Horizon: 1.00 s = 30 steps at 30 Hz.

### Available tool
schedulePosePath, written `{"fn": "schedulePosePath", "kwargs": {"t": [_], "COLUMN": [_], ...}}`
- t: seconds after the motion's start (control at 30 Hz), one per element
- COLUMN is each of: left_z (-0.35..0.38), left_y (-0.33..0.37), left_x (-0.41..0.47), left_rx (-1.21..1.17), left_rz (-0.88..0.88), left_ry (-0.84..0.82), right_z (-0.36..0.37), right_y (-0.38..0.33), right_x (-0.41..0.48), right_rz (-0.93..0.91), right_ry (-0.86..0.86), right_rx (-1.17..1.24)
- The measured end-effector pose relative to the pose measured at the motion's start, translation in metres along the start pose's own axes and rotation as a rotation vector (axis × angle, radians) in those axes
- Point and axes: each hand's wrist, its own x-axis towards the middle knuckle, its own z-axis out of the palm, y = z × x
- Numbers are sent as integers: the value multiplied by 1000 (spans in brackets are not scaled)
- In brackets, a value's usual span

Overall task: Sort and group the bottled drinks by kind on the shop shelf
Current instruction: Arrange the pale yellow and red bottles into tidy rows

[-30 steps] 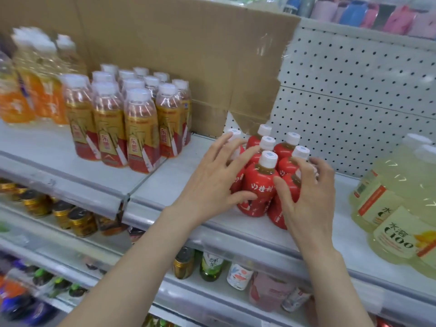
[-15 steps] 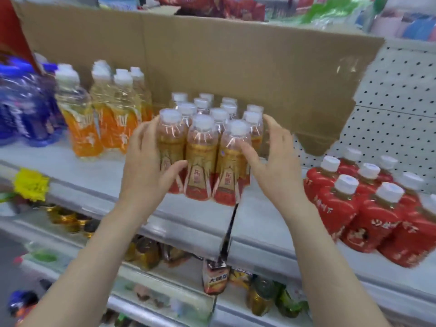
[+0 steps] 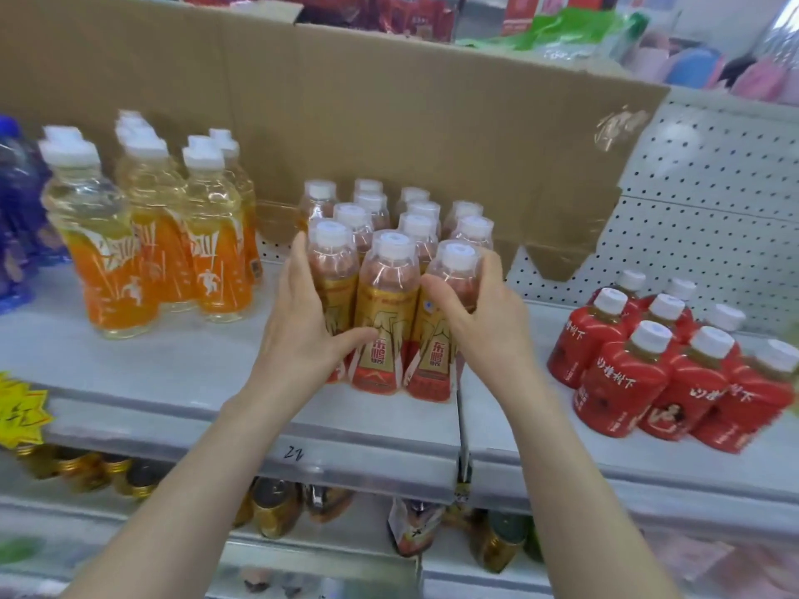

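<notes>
Several gold-and-red labelled bottles (image 3: 385, 313) with white caps stand packed together at the middle of the grey shelf (image 3: 181, 361). My left hand (image 3: 302, 335) grips the front left bottle of this group, thumb across its label. My right hand (image 3: 480, 322) curls round the front right bottle. To the right stands a cluster of red bottles (image 3: 627, 378) with white caps. Several orange-labelled bottles (image 3: 160, 252) stand to the left.
Blue bottles (image 3: 17, 218) sit at the far left edge. A brown cardboard sheet (image 3: 389, 114) leans against the pegboard back wall (image 3: 700, 218). A yellow price tag (image 3: 21, 412) hangs on the shelf rim. Cans and small bottles (image 3: 276, 508) fill the lower shelf.
One second ago both hands were round the red bottles. They moved left to the gold-and-red group and now close tighter on its front bottles.
</notes>
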Motion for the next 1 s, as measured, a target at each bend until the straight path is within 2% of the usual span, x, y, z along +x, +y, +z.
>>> {"fn": "schedulePosePath", "kwargs": {"t": [0.2,0.33,0.43,0.5,0.73,1.0], "left_z": [4,-6,-8,-4,1,-5], "left_y": [0,-11,-18,-22,-23,-24], "left_x": [-3,8,17,17,14,14], "left_rx": [-6,-108,-260,-275,-250,-331], "left_rz": [27,-43,-57,-9,22,-7], "left_ry": [16,-2,-69,-68,-8,-64], "right_z": [-9,-30,-29,-23,-18,-30], "right_y": [8,16,25,29,33,31], "right_x": [10,49,82,92,92,91], "right_rz": [24,101,278,351,274,301], "right_ry": [-86,47,-153,-251,-335,-452], "right_rx": [23,125,180,234,318,333]}}
